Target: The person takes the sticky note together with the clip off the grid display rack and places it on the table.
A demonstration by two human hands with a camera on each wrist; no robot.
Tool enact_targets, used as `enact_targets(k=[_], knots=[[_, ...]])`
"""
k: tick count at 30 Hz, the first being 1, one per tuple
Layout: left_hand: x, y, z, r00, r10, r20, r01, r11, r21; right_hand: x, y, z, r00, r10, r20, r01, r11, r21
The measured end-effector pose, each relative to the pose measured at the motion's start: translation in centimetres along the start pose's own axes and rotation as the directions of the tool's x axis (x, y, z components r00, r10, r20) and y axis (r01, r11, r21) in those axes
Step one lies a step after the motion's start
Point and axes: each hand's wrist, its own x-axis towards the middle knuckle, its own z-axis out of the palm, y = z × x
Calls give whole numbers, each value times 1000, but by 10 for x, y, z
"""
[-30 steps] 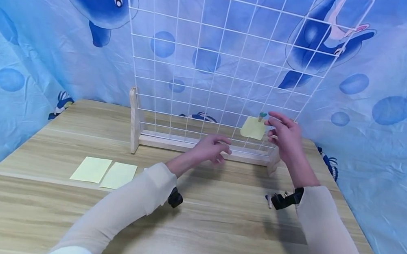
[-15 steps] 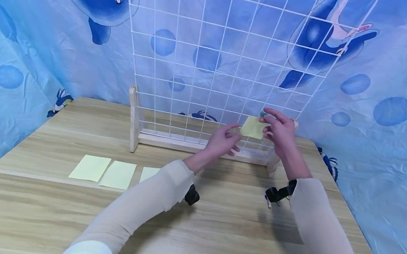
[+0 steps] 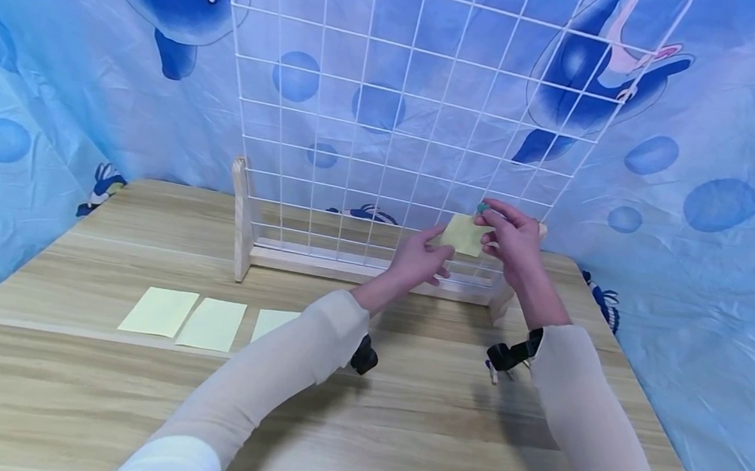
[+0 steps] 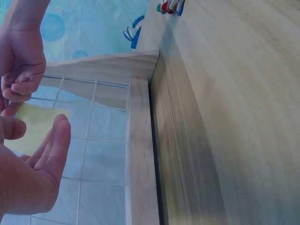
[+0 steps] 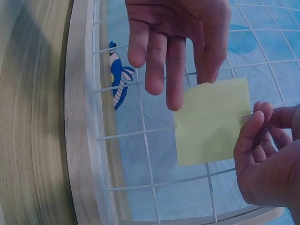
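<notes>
My right hand [image 3: 516, 241] pinches a small wooden clothespin [image 5: 246, 118] with a green top, mostly covered by the fingertips. The clothespin sits at the edge of a pale yellow sticky note [image 3: 462, 234], which lies against the lower right of a white wire grid [image 3: 384, 164]. My left hand [image 3: 419, 261] is at the note's left side, fingers fairly straight. In the right wrist view one left fingertip meets the note's edge, and the other fingers [image 5: 176, 70] extend beside it.
A wooden stand [image 3: 238, 214] holds the grid upright on the wooden table [image 3: 399, 435]. Three more yellow notes [image 3: 158, 311] lie at the left, one partly behind the left sleeve. Several colored clothespins [image 4: 171, 6] lie near the right forearm. Blue patterned fabric [image 3: 706, 297] surrounds the table.
My left hand has moved right and up to the hanging note. My right hand has moved slightly left, from beside the clothespin to gripping it.
</notes>
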Motion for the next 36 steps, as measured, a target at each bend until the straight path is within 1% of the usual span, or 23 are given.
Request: enact_targets(k=[3,8,15,21,27,31,36], knots=[[1,2,1,1000,-12,5,12,1000,1,0,0,2,1000,-13,3,13,1000,9],[5,2,1,1000,-6,-1,6,1000,-5,0,0,4,1000,-31,-8,31,999,26],[6,3,2,1000,11,-17,-11,1000,-15,1,2,6,998,-46,-50,47,998,35],[5,4,3,1000,16,-26,-17,999,-28,1,5,9,995,-41,-87,48,995,82],[4,5,3,999,-3,-36,1,999,-41,2,7,11,993,-42,-108,54,993,109],[5,5,3,999,-11,-50,8,998,-60,1,7,11,993,-39,-108,54,989,141],[5,4,3,996,-48,-74,42,996,-81,0,7,11,994,-24,-105,42,983,176]])
